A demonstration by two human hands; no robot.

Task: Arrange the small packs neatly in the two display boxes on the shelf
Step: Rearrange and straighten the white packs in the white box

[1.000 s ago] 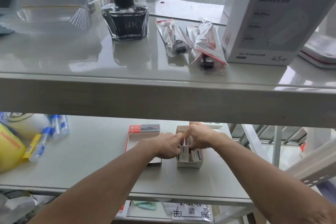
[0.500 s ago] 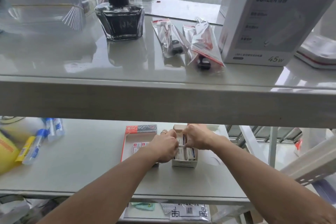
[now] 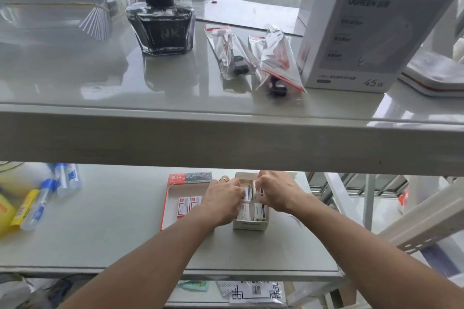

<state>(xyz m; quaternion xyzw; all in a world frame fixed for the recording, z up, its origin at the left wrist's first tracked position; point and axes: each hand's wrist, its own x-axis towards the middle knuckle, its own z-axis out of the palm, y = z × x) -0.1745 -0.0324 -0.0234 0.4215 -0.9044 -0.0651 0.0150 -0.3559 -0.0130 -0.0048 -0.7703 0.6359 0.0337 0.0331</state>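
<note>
On the lower shelf [image 3: 113, 233] stand two display boxes side by side. The red-edged box [image 3: 173, 188] on the left holds two red-and-white small packs [image 3: 187, 204]. The white box [image 3: 249, 224] on the right holds several blue-and-white small packs [image 3: 259, 211]. My left hand [image 3: 222, 202] and my right hand [image 3: 275, 192] meet over the white box, fingertips pinching packs in its back half. The packs under my fingers are mostly hidden.
Correction pens [image 3: 42, 198] and yellow packs [image 3: 23, 208] lie at the lower shelf's left. The upper shelf [image 3: 226, 138] overhangs my hands and carries an ink bottle [image 3: 160, 17], plastic sachets [image 3: 251, 57] and a white charger box [image 3: 371, 32]. Metal racking [image 3: 414, 223] stands at the right.
Both hands have slid a little toward the back of the white box, staying together on the packs. More of the red box and its packs shows.
</note>
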